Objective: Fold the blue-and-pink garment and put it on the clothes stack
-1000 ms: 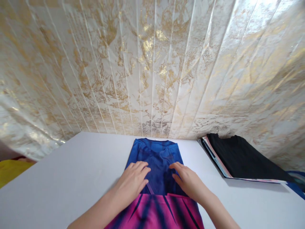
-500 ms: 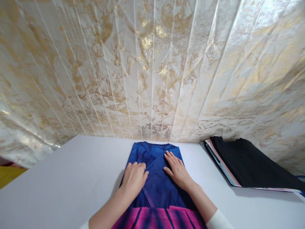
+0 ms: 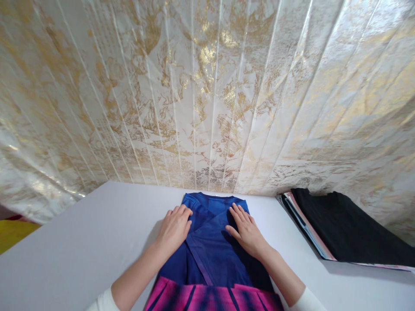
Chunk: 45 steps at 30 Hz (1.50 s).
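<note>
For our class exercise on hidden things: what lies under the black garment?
Edges of stacked layers, pink, pale blue and dark, show at the left of the black garment; the rest of them is covered.

Jersey (image 3: 217, 257): blue fading to navy, magenta navy-streaked near end. Lightly creased, lengthwise on white table (image 3: 97, 246), neckline by far edge.

Shows a blue-and-pink garment (image 3: 210, 255) laid on a white surface (image 3: 97, 250) at lower centre of the frame. Has the left hand (image 3: 175, 226) bent at its left edge, the right hand (image 3: 249, 234) spread over its right side. Includes stacked folded clothes (image 3: 307, 226) at lower right, yellow cloth (image 3: 16, 235) at lower left, gold-patterned sheeting (image 3: 207, 95) above.
</note>
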Available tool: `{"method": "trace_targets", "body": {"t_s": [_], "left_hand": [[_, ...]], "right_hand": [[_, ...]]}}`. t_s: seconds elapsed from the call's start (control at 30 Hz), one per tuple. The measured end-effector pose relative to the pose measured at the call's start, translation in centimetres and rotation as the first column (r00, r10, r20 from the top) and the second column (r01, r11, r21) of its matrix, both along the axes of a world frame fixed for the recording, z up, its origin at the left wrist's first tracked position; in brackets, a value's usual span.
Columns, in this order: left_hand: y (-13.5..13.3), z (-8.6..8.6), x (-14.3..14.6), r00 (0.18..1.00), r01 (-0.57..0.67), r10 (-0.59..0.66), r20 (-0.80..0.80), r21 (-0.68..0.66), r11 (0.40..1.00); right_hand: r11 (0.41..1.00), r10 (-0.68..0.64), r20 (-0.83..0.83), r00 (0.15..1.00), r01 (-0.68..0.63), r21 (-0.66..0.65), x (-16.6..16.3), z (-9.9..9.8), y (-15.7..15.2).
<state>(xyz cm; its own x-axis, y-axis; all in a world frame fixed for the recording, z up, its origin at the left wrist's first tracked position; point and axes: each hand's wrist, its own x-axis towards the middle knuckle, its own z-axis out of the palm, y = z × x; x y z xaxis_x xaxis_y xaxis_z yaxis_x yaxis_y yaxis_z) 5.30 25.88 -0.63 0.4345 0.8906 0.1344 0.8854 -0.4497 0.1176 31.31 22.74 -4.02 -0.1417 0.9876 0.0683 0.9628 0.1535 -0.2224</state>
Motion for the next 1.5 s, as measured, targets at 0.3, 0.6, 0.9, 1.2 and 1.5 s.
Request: {"method": "trace_targets", "body": {"t_s": [0.3, 0.6, 0.9, 1.2, 1.5], "left_hand": [[4.9, -4.2, -1.1, 0.978, 0.208, -0.208, 0.009, -0.038, 0.977], [5.6, -4.8, -1.1, 0.982, 0.186, -0.184, 0.045, -0.054, 0.981], [-3.7, -0.6, -4.9, 0.975, 0.119, -0.107, 0.196, -0.051, 0.992], [-11.3, -0.5, -6.6, 0.982, 0.040, 0.017, 0.188, -0.296, 0.954], [-12.2, 1.1, -5.8, 0.993, -0.113, 0.116, 0.003, -0.194, 0.974]], "right_hand": [[0.995, 0.102, 0.037, 0.994, -0.102, 0.000, -2.0, -0.3, -0.5], [0.992, 0.129, 0.000, 0.992, -0.129, 0.003, -1.7, -0.6, -0.9], [0.997, 0.053, -0.313, 0.948, -0.030, 0.075, 3.2, 0.8, -7.6], [0.998, -0.009, -0.327, 0.945, -0.013, -0.065, 2.8, 1.7, -16.1], [0.994, 0.022, -0.189, 0.982, -0.001, 0.111, 1.6, 2.1, -15.1]]}}
